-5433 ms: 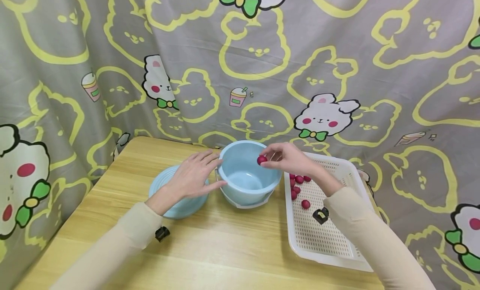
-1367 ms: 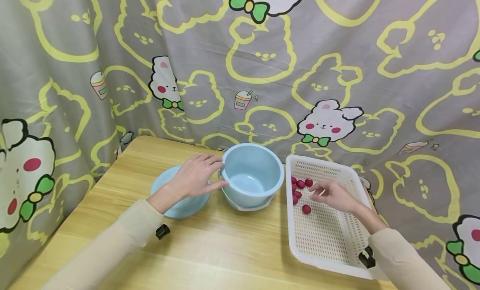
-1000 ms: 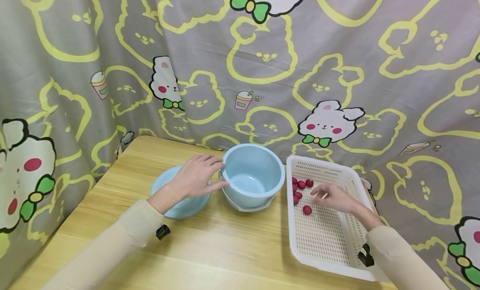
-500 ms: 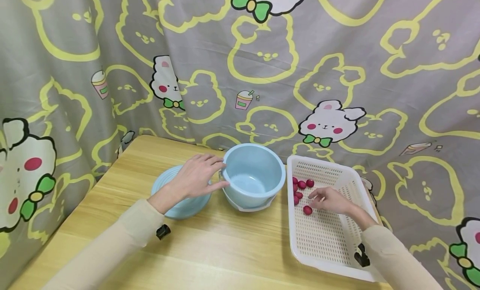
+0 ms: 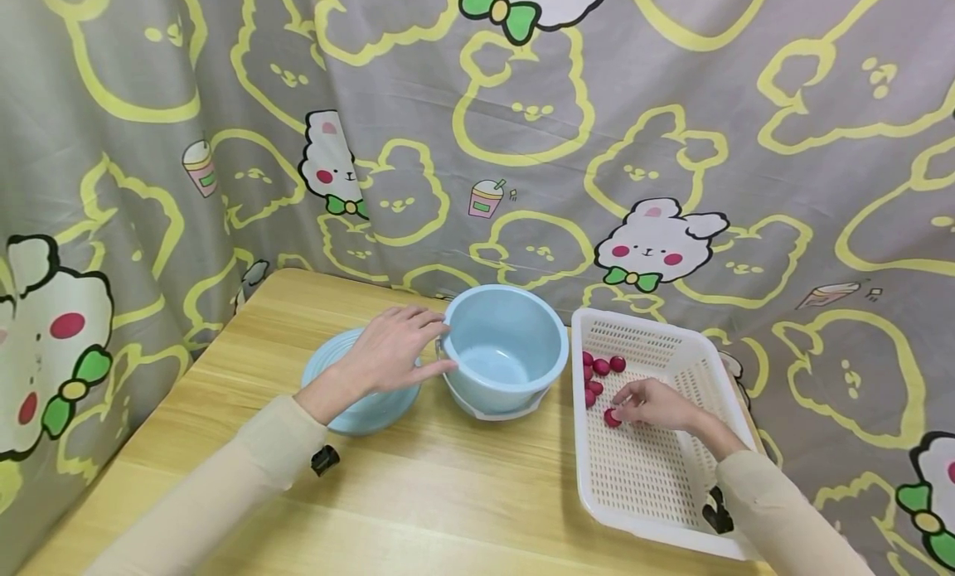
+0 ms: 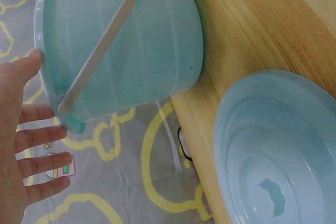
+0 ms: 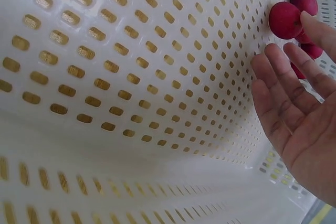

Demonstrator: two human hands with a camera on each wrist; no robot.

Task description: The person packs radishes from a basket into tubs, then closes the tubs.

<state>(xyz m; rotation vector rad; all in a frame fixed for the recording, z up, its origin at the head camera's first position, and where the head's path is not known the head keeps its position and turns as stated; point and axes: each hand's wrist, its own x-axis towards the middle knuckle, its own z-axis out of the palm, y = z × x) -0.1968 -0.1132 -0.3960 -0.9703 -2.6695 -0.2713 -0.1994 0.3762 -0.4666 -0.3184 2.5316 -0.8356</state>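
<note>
My left hand [image 5: 391, 348] is spread at the left rim of a light blue bucket [image 5: 496, 377]; in the left wrist view thumb and fingertips touch the rim beside its pale handle [image 6: 100, 56]. My right hand [image 5: 656, 404] reaches down into a white perforated basket [image 5: 649, 468]. Its thumb and fingertips are at a small round red radish [image 5: 612, 418], seen also in the right wrist view as a radish [image 7: 285, 20] under the thumb tip. The other fingers are extended. Several more radishes [image 5: 601, 366] lie along the basket's left wall. No radish shows in the visible part of the bucket.
A light blue round lid or dish [image 5: 373, 410] lies on the wooden table [image 5: 448, 493], partly under the left hand. Behind the table hangs a grey cartoon curtain [image 5: 522, 87]. The basket stands right of the bucket, its rim raised.
Earlier, my right hand held a radish over the bucket; then it moved into the basket. Over the last second it lowered and shifted left to the lone radish. The left hand stayed at the bucket.
</note>
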